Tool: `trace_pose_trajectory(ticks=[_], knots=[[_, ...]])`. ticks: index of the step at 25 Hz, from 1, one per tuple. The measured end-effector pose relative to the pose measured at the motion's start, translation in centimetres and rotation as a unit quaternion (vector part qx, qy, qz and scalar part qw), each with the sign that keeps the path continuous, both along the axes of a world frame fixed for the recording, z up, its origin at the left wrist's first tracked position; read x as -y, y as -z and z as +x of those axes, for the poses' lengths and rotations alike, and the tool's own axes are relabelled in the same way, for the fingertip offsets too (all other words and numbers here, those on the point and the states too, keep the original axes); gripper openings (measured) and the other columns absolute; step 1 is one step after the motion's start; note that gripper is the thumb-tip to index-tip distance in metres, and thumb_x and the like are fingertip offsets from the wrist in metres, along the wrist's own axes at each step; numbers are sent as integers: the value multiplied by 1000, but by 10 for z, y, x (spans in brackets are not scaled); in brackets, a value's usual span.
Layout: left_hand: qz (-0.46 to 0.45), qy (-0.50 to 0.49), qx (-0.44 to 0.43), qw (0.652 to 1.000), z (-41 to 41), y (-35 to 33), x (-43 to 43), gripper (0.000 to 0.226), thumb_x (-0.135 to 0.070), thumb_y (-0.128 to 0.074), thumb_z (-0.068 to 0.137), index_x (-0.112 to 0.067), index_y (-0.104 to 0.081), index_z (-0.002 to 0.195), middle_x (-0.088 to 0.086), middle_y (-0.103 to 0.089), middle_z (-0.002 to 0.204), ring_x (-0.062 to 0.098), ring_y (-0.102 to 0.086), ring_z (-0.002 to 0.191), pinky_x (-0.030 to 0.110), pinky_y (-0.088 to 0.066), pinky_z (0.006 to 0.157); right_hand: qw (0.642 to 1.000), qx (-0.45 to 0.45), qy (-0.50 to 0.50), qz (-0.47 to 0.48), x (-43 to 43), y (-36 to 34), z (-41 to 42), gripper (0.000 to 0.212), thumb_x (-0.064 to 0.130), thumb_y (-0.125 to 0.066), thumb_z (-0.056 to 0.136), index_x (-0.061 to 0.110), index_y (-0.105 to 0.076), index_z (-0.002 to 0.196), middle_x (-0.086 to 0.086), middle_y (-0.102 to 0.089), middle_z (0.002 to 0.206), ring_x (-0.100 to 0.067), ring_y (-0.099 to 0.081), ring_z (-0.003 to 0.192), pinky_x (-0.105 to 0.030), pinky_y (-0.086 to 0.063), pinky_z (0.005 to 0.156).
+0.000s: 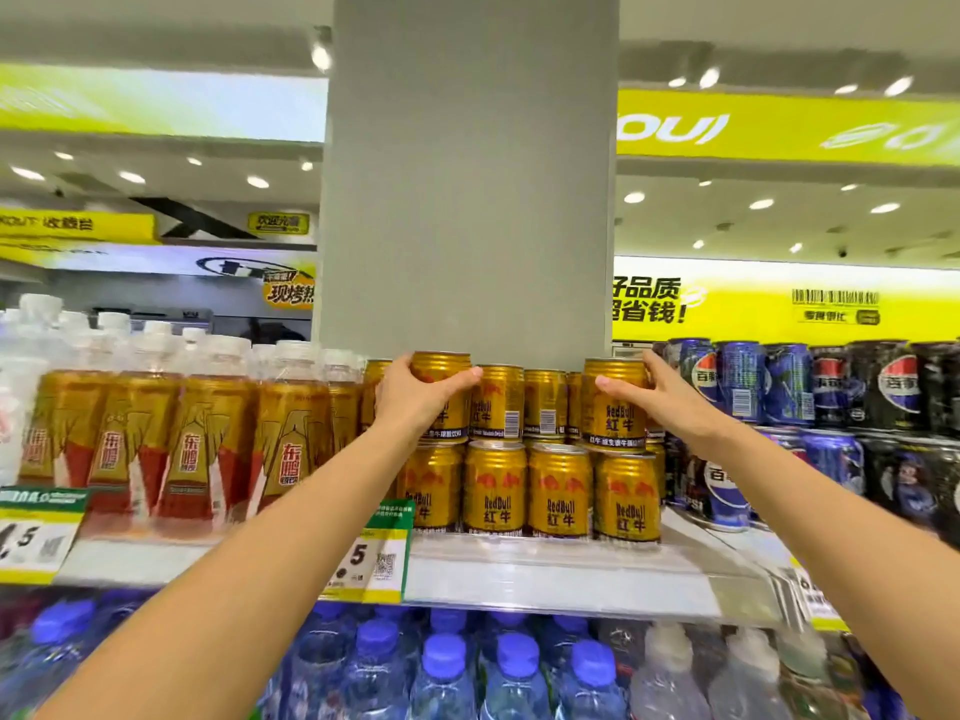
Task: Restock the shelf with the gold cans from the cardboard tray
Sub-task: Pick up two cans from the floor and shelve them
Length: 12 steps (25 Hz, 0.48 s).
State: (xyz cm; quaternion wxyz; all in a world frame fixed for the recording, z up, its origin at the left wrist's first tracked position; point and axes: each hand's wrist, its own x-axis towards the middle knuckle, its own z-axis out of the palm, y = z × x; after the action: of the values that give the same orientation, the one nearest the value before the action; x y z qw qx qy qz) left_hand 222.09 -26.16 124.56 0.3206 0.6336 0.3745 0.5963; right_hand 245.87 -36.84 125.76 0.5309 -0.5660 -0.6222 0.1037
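Stacking Red Bull cans on the shelf [571, 556]

Left hand [415, 394] grips one gold can [441, 367], right hand [660, 394] another [615, 402]; seat each squarely on the lower row's lids.

Two bare forearms, no sleeves in view, no watch, rings or gloves. Left hand [415, 394] and right hand [670, 402] both bare, fingers [615, 385] slender, nails short and unpainted.
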Motion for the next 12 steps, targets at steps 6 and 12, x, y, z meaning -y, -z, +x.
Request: trace_pose_trajectory(ticks=[6, 12], knots=[[-7, -34, -25, 999, -5, 4, -2, 109, -64, -75, 54, -18, -32, 143, 10, -43, 145, 32, -41, 132, 55, -38, 106, 999, -49, 1, -9, 4, 8, 13, 55, 36, -57, 86, 18, -36, 134, -1, -56, 115, -5, -56, 87, -26, -45, 70], [4, -48, -26, 998, -1, 11, 2, 102, -57, -73, 64, -17, -26, 145, 11, -36, 149, 32, -34, 137, 53, -35, 109, 999, -28, 10, -12, 2, 16, 7, 75, 47, -58, 84, 17, -25, 144, 2, -50, 124, -15, -50, 109, -31, -41, 91]])
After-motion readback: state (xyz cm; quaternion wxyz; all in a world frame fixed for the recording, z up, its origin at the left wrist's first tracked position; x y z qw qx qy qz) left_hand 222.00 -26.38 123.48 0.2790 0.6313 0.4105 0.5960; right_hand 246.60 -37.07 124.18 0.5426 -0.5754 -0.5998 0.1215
